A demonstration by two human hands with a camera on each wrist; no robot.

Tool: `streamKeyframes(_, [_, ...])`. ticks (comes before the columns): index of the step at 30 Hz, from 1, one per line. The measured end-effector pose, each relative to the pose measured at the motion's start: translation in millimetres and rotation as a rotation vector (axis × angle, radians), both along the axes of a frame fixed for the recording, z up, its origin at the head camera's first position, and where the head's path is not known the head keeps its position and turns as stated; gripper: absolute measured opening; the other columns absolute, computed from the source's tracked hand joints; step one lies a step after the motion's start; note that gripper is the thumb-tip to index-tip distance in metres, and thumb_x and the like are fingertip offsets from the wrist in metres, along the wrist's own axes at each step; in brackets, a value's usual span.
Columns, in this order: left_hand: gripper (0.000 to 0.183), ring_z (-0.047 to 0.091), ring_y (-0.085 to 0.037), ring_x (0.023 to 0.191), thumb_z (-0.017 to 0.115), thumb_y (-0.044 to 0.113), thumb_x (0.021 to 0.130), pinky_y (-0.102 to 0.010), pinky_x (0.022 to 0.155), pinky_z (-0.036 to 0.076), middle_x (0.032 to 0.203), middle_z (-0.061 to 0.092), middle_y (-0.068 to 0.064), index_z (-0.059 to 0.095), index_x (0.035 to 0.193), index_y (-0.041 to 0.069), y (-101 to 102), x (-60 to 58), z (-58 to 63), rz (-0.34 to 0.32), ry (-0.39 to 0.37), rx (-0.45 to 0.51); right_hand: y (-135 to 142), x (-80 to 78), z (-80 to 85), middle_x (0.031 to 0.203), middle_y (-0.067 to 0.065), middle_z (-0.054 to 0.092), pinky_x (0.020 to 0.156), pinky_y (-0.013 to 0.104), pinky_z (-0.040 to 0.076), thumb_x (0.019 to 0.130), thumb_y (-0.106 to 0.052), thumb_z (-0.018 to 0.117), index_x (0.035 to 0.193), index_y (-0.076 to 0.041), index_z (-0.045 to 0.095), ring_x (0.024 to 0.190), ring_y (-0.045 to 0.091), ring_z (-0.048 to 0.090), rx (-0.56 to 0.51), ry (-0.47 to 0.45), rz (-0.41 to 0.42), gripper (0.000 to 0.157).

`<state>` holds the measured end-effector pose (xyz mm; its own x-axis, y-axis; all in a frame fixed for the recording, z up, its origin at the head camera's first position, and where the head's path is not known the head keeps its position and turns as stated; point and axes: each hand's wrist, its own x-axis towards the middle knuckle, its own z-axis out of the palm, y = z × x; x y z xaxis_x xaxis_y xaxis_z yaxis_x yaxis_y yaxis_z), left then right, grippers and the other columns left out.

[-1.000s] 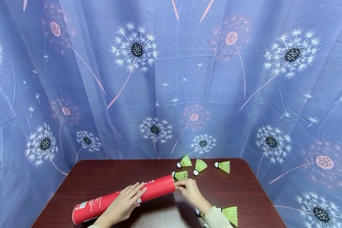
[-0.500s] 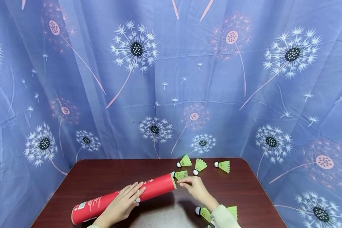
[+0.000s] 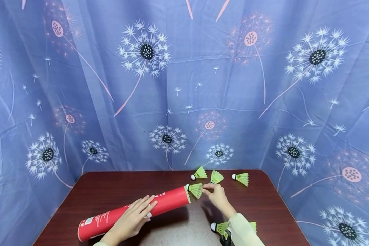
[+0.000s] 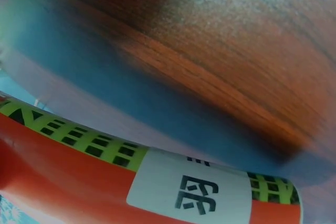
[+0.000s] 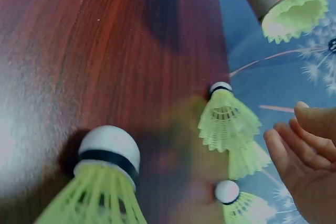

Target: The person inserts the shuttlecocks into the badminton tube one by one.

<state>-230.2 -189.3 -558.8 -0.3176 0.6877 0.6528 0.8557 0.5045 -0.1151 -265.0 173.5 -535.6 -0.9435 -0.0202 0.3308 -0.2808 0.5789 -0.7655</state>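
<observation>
A red shuttlecock tube [image 3: 172,201] slants across the table, its mouth toward the right. My left hand [image 3: 130,217] holds it around the middle, fingers laid over the top. In the left wrist view, the tube [image 4: 68,171] shows a green band and a white label. A yellow-green frilled skirt [image 5: 294,17] fills the tube's mouth in the right wrist view. My right hand [image 3: 216,198] is beside the skirt of a yellow-green shuttlecock [image 3: 195,190] lying behind the mouth. In the right wrist view, this hand [image 5: 310,166] has loosely bent fingers holding nothing.
Toward the back lie shuttlecocks: one at left [image 3: 200,173], one in the middle [image 3: 216,176] and one at right [image 3: 241,179]. Another shuttlecock [image 3: 219,228] is partly hidden by the right sleeve [image 3: 243,229]. A blue dandelion-print curtain [image 3: 184,85] hangs behind the dark wooden table [image 3: 126,184].
My right hand has withdrawn from the tube's mouth, leaving a green skirt at its edge, and moved right and back toward the nearby shuttlecock. The left hand stays on the tube.
</observation>
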Motion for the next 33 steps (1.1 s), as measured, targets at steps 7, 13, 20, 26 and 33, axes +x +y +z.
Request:
streamKeyframes(7, [0.048, 0.048, -0.033, 0.128, 0.038, 0.034, 0.103, -0.041, 0.102, 0.034, 0.141, 0.049, -0.016, 0.051, 0.139, 0.005, -1.0, 0.6, -0.6, 0.003, -0.018, -0.008, -11.4, -7.3, -11.2, 0.086, 0.015, 0.071, 0.062, 0.03, 0.053, 0.083, -0.006, 0.073, 0.097, 0.007, 0.071, 0.072, 0.022, 0.066, 0.012, -0.095, -0.064, 0.019])
streamKeyframes(13, [0.048, 0.047, -0.033, 0.129, 0.051, 0.03, 0.098, -0.041, 0.102, 0.033, 0.142, 0.048, -0.017, 0.05, 0.139, 0.005, -2.6, 0.0, 0.3, -0.003, -0.027, -0.016, -17.7, -13.2, -21.9, 0.083, 0.014, 0.071, 0.066, 0.032, 0.053, 0.079, -0.005, 0.075, 0.089, 0.005, 0.072, 0.071, 0.022, 0.066, 0.042, -0.081, -0.076, 0.014])
streamKeyframes(20, [0.049, 0.05, -0.033, 0.126, 0.033, 0.036, 0.104, -0.043, 0.097, 0.038, 0.139, 0.051, -0.017, 0.053, 0.137, 0.005, -1.8, 1.3, 0.7, 0.01, 0.008, -0.016, -22.9, -16.7, -33.3, 0.083, 0.013, 0.071, 0.067, 0.03, 0.053, 0.077, -0.001, 0.075, 0.081, 0.004, 0.072, 0.073, 0.02, 0.066, 0.036, -0.028, -0.057, 0.007])
streamKeyframes(26, [0.052, 0.05, -0.032, 0.126, 0.028, 0.037, 0.105, -0.043, 0.097, 0.038, 0.14, 0.05, -0.015, 0.053, 0.137, 0.006, -0.2, 1.3, -1.7, 0.017, 0.022, -0.012, -24.0, -18.8, -37.2, 0.068, 0.01, 0.069, 0.056, 0.023, 0.05, 0.077, 0.002, 0.073, 0.078, 0.006, 0.073, 0.057, 0.008, 0.059, -0.017, -0.041, -0.08, 0.004])
streamKeyframes(33, [0.05, 0.049, -0.032, 0.127, 0.031, 0.036, 0.104, -0.042, 0.098, 0.036, 0.141, 0.05, -0.015, 0.052, 0.138, 0.006, -1.1, 0.8, -3.2, 0.015, 0.013, -0.014, -20.9, -13.7, -36.1, 0.058, 0.007, 0.065, 0.046, 0.019, 0.045, 0.081, 0.004, 0.07, 0.076, 0.006, 0.071, 0.048, 0.003, 0.053, -0.07, -0.071, -0.047, 0.006])
